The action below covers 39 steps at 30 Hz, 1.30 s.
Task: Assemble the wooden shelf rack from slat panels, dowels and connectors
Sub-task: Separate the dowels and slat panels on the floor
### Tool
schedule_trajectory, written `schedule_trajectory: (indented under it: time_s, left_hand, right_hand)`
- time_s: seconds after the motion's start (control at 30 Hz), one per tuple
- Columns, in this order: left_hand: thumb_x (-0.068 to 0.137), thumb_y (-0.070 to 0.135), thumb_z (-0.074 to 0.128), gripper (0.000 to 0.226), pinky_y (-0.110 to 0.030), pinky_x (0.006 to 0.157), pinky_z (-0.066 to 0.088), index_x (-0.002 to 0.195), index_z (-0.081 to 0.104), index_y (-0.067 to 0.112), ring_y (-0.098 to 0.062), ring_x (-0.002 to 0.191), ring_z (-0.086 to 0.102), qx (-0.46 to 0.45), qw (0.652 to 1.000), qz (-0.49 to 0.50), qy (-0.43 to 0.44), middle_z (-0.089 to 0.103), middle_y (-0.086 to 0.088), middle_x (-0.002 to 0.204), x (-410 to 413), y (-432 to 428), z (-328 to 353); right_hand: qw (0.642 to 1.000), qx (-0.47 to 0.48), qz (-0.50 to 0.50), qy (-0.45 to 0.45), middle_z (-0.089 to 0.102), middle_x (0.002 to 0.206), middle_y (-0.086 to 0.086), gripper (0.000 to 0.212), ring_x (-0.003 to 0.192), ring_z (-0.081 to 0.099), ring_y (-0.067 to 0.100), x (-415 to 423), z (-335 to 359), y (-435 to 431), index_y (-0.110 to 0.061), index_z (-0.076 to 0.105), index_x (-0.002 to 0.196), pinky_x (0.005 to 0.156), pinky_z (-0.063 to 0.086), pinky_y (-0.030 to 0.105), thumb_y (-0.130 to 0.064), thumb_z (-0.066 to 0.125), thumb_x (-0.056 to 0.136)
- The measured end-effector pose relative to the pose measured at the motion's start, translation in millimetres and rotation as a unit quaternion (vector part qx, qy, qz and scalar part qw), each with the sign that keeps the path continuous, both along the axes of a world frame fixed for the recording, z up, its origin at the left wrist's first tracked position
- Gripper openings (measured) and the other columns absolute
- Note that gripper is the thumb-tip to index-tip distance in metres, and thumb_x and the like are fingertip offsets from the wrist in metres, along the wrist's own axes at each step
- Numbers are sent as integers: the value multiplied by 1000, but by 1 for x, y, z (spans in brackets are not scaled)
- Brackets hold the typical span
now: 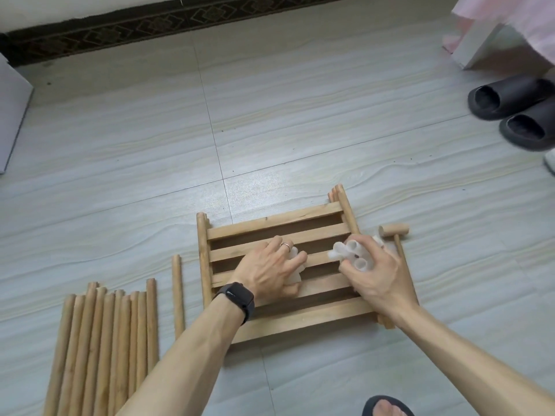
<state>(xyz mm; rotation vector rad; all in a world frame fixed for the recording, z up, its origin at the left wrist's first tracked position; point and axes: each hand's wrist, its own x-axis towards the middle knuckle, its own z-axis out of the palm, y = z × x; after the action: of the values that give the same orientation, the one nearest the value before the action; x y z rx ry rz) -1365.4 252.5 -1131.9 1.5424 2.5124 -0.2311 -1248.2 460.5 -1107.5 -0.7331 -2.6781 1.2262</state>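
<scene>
1. We can read no text, label, brand, number or sign anywhere in this view.
2. The watch shows us only a dark screen.
3. The dark strip along the wall carries a diamond pattern, which we do not take for lettering.

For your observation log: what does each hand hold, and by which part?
Right hand grips a bunch of white tube connectors round their sides; left hand curls over more white connectors on the slat panel.
</scene>
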Motion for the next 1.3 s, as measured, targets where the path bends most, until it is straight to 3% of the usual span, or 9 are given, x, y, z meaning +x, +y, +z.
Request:
schedule_trajectory:
  time_s: [0.17,0.43,0.7,0.93,1.07,1.13,1.2,1.23,1.3]
  left_hand:
    - [89,31,43,27,-37,63,36,114,37,23,-25,84,39,-15,998,46,-37,57,-12,105,3,19,13]
    - [103,17,42,29,-42,90,52,130,48,29,-30,111,51,19,954,287,-85,56,-9,125,31,29,19]
    - [97,17,56,35,-32,68,50,129,51,31,-21,94,50,103,943,305,-80,56,-6,116,44,30,44]
    - [95,21,60,35,-33,64,50,127,55,34,-18,89,49,80,976,192,-69,56,0,111,55,-9,111]
    - [93,25,61,35,-30,62,50,122,54,42,-13,80,49,109,964,229,-79,53,6,105,71,-79,149]
    - [89,30,62,34,-17,58,41,116,52,49,-4,75,50,157,934,311,-84,50,15,99,84,-123,162]
    - [85,35,64,32,-11,59,36,111,54,51,2,73,53,223,879,413,-80,52,22,93,102,-168,166]
    - [84,35,65,30,-12,59,41,108,56,52,0,74,57,262,838,470,-94,53,24,94,113,-190,163]
    - [86,29,68,29,-25,54,57,100,60,53,-9,79,66,362,700,593,-165,59,19,101,139,-232,149]
  right_hand:
    - [981,-170,-90,-20,63,89,-10,32,59,70,23,46,4,-3,-43,67,104,54,61,45,-23,77,80]
    - [955,-230,-184,-26,67,91,12,31,53,69,26,135,6,-1,-40,69,99,50,60,44,-15,78,83]
    - [948,-220,-221,-65,66,95,9,28,50,69,24,184,-3,15,-42,67,96,50,60,41,-20,75,79]
    - [978,-194,-35,-70,62,90,-9,23,61,69,16,139,31,-17,-40,64,100,60,61,42,-40,70,78]
    - [977,-91,186,-56,58,94,-17,34,90,56,8,80,82,-46,-40,60,104,73,43,19,-59,60,76]
    - [954,-40,291,-55,53,99,-18,36,95,52,8,54,110,-66,-40,59,113,70,35,9,-54,62,80]
    - [922,3,383,-58,50,95,-18,39,94,47,10,33,134,-92,-35,60,119,72,35,13,-47,65,83]
    - [904,33,422,-59,50,95,-17,41,93,44,9,24,142,-108,-34,60,122,78,35,21,-46,66,84]
    - [868,89,485,-64,55,104,-12,44,97,46,9,11,151,-144,-32,58,128,90,37,32,-46,65,86]
